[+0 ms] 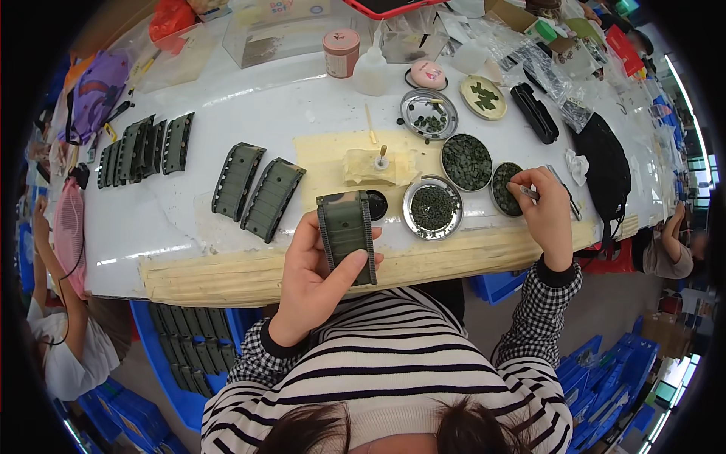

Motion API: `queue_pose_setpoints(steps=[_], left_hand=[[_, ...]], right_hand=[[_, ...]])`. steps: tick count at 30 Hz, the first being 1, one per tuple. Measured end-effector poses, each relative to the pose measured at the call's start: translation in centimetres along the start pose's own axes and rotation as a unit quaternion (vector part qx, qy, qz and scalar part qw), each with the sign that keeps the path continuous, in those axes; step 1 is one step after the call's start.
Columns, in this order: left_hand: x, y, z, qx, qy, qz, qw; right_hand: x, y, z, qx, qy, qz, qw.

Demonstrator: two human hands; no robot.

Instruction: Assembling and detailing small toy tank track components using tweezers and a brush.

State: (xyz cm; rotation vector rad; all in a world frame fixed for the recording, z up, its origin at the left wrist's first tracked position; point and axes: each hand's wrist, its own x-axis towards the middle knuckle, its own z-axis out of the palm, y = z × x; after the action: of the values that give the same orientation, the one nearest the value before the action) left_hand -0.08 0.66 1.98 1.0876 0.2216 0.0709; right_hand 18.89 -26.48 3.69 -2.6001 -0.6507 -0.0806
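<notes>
Upright in my left hand (302, 284) is a curved dark green plastic part (345, 231) with ridged black side edges, my thumb pressed on its lower face. My right hand (548, 212) pinches metal tweezers (529, 194), mostly hidden by the fingers, at a small round tin (499, 198) of dark green bits. A larger tin (466, 162) of green pieces and a silver dish (432, 209) of finer ones stand left of it. Just behind the held part is a small black pot (376, 204). Two similar curved parts (254, 193) lie to the left.
A row of more curved parts (144, 150) lies at the far left. Behind the pot sits a tape-covered block (380, 165). Dishes, a white squeeze bottle (370, 70), a pink tub (341, 54) and a black case (535, 113) stand farther back. A blue crate (184, 401) of parts is below the table.
</notes>
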Motion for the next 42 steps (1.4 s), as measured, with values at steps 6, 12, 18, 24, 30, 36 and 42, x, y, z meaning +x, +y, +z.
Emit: queue_pose_setpoints(steps=[6, 12, 18, 24, 30, 36, 42], left_hand=[[-0.3, 0.0, -0.3, -0.001, -0.004, 0.013, 1.0], [-0.2, 0.0, -0.4, 0.001, -0.019, -0.004, 1.0], [0.1, -0.1, -0.4, 0.002, -0.027, -0.003, 1.0], [0.1, -0.1, -0.4, 0.001, -0.018, -0.014, 1.0], [0.0, 0.0, -0.5, 0.004, -0.014, -0.014, 1.0], [-0.1, -0.1, -0.8, -0.002, -0.016, -0.017, 1.0], [0.3, 0.0, 0.4, 0.001, 0.006, 0.087, 0.996]], right_hand=[[0.8, -0.2, -0.5, 0.001, -0.043, -0.029, 0.999], [-0.1, 0.1, -0.6, 0.032, -0.008, -0.064, 0.997], [-0.9, 0.6, 0.0, 0.02, 0.015, -0.068, 0.997], [-1.0, -0.3, -0.1, 0.033, 0.074, -0.082, 0.993], [-0.8, -0.2, 0.4, 0.066, 0.079, -0.097, 0.99], [-1.0, 0.2, 1.0, 0.054, 0.088, -0.066, 0.992], [-1.3, -1.2, 1.0, 0.141, 0.108, -0.044, 0.983]])
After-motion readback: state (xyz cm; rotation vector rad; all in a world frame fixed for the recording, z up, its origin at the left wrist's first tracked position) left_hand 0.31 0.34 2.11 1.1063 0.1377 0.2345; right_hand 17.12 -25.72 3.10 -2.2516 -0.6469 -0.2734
